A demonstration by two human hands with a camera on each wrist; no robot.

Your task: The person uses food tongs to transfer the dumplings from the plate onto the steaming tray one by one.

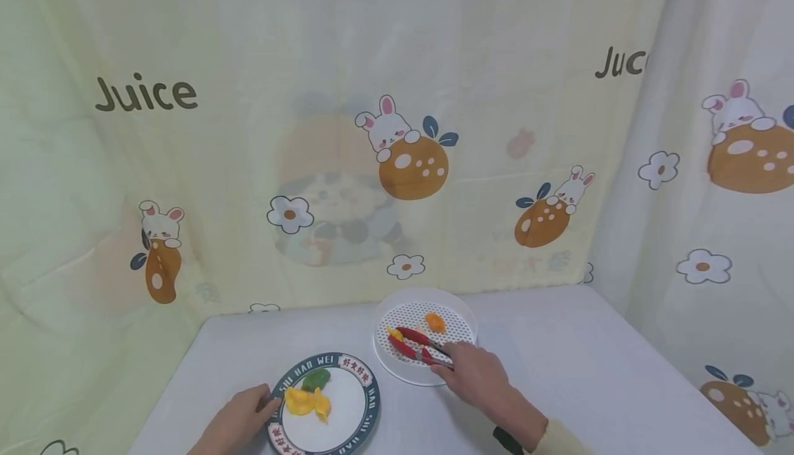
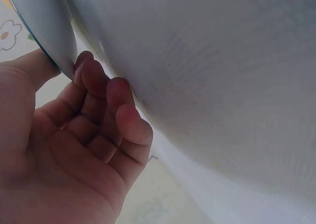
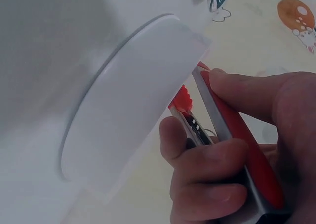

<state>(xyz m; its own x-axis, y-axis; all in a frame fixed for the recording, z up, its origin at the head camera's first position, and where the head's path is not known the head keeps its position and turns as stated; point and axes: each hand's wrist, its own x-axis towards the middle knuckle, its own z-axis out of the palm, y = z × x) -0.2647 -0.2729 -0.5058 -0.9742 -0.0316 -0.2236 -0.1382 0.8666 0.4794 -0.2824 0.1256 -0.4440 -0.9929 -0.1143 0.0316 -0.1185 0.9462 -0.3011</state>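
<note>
My left hand (image 1: 238, 413) pinches the left rim of a round plate (image 1: 373, 400) with a dark green patterned border, thumb over the edge and fingers beneath. On the plate lie a green dumpling-like piece (image 1: 316, 379) and yellow dumpling-like pieces (image 1: 300, 401). My right hand (image 1: 480, 378) grips a pair of red-tipped tongs (image 1: 406, 350) by the handles. Their jaws reach into a white perforated steamer tray (image 1: 397, 370), with a yellow piece (image 1: 395, 334) at the tips. An orange piece (image 1: 435, 322) lies farther back in the tray.
A white table (image 1: 546, 345) carries the plate and the tray, the tray behind and right of the plate. A printed curtain (image 1: 236, 165) with rabbits and fruit hangs along the back and sides of the table.
</note>
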